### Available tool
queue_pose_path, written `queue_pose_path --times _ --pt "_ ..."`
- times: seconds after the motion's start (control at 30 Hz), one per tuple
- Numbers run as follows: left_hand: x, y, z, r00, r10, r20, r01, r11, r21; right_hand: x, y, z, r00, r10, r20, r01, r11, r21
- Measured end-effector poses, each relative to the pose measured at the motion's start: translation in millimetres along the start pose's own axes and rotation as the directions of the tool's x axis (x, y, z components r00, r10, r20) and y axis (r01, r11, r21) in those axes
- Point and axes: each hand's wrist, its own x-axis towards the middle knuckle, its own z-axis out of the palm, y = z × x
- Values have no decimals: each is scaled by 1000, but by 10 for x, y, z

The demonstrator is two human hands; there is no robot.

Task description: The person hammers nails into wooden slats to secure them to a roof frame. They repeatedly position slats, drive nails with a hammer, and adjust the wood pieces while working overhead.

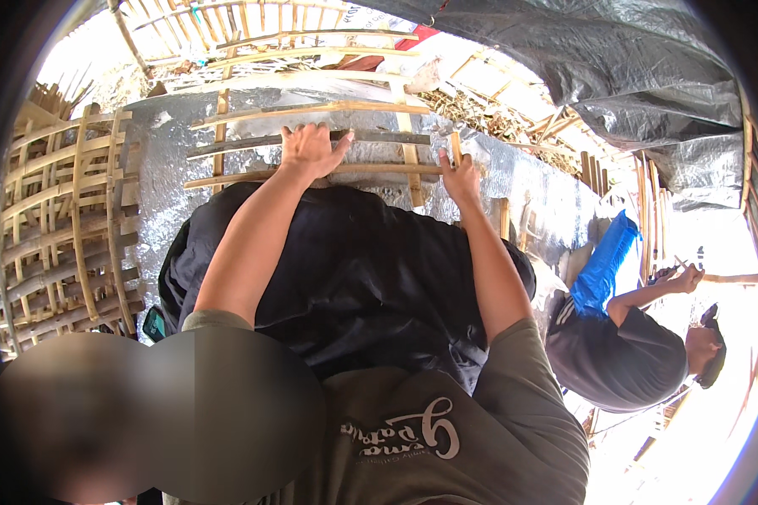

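An unfastened-looking bamboo frame lies before me, with several split slats [312, 108] crossing two lengthwise strips [408, 156]. My left hand [310, 151] is closed over a dark bamboo slat [236, 146], its fingers curled across the far edge and its thumb along the slat. To the right, at the end of the nearest pale slat [370, 168], my right hand [461, 178] closes on a short light wooden piece [456, 148] that stands out between thumb and fingers. Whether this piece is a tool handle, I cannot tell. Black cloth [354, 261] covers my lap.
Woven bamboo panels [59, 227] are stacked at the left. A silvery sheet [164, 194] lies under the frame. At the right sits another person [623, 358] in dark clothes, beside a blue plastic bag [605, 261]. Dark plastic sheeting [632, 59] hangs at the upper right.
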Motion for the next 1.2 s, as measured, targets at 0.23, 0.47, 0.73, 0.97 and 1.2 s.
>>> queue_pose_path --times 0.23,0.47,0.73,0.97,1.2 --pt "30 -39 88 999 8 -54 -10 999 -36 267 226 -580 994 44 101 -71 957 281" --pt "64 -55 120 999 -36 -36 34 998 -60 313 588 -1130 974 -100 205 84 993 84" --pt "66 -12 89 998 -52 -23 51 998 -37 83 729 -995 868 -240 435 279 960 -28" --pt "89 -38 219 992 -55 -110 50 998 -45 80 783 -827 846 -230 481 291 955 -54" --pt "102 -84 254 988 -56 -147 41 994 -101 -10 679 -916 877 -148 458 186 982 -38"
